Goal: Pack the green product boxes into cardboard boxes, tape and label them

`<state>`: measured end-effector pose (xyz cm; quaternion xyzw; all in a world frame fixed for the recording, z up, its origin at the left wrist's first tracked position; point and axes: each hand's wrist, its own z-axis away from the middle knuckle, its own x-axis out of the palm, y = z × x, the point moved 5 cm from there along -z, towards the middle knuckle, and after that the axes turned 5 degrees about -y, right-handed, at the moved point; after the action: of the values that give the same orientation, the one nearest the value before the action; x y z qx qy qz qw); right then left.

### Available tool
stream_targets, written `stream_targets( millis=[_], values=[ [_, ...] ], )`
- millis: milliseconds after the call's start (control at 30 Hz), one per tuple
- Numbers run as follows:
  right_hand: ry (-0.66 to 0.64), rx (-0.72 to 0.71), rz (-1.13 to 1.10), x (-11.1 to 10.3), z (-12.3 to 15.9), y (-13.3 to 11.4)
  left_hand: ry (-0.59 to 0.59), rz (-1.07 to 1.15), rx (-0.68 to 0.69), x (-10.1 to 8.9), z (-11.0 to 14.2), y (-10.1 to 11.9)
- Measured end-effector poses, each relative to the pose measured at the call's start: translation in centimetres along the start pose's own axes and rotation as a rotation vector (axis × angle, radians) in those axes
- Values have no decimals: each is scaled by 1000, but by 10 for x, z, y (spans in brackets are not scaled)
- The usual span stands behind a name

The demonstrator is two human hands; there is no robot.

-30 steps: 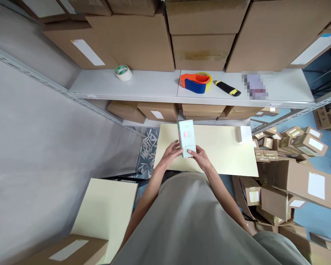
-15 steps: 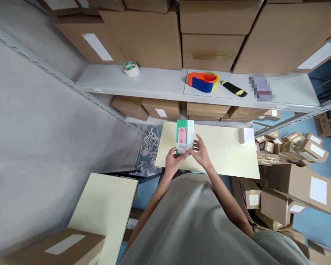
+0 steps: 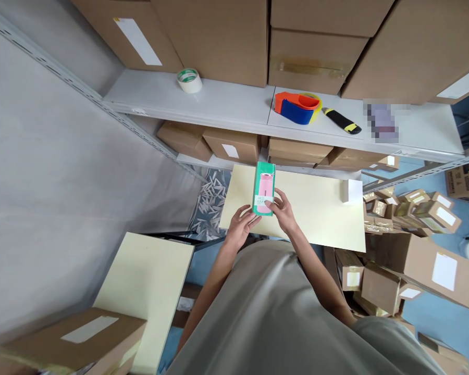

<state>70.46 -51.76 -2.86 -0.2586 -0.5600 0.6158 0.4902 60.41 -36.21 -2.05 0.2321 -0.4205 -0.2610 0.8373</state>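
A small green-and-white box (image 3: 264,182) with a pink item pictured on its front is held up above the pale yellow table (image 3: 316,219). My right hand (image 3: 284,214) grips its lower right side, with the thumb on the front and the fingers along the edge. At the lower left corner of the box is my left hand (image 3: 239,227), its fingers apart and the fingertips close to the bottom edge; whether they touch it I cannot tell.
On the grey shelf (image 3: 234,107) lie a tape roll (image 3: 195,85), an orange-and-blue tape dispenser (image 3: 297,109) and a black-and-yellow utility knife (image 3: 342,121). A white box (image 3: 352,191) stands at the table's right end. Cartons (image 3: 383,289) crowd the floor at right.
The box has turned so its pictured front faces me and its white side face no longer shows. My left fingers have loosened from its bottom and spread. The view has shifted slightly.
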Motion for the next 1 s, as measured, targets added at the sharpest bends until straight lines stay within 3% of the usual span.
stream_targets(
  millis=[200,400,733,867,1000],
  values=[
    [-47,-28,30,3,-6,-2,23,-123,89,6,-3,11],
    [94,-74,133,4,-17,-6,161,-262,272,15,6,11],
    [59,-20,-55,-4,-14,2,0,-92,32,1,-5,0],
    [-9,-4,-26,0,-16,-3,58,-148,119,1,-7,0],
    [21,2,-18,2,-16,-8,188,-311,306,3,-1,7]
  ],
)
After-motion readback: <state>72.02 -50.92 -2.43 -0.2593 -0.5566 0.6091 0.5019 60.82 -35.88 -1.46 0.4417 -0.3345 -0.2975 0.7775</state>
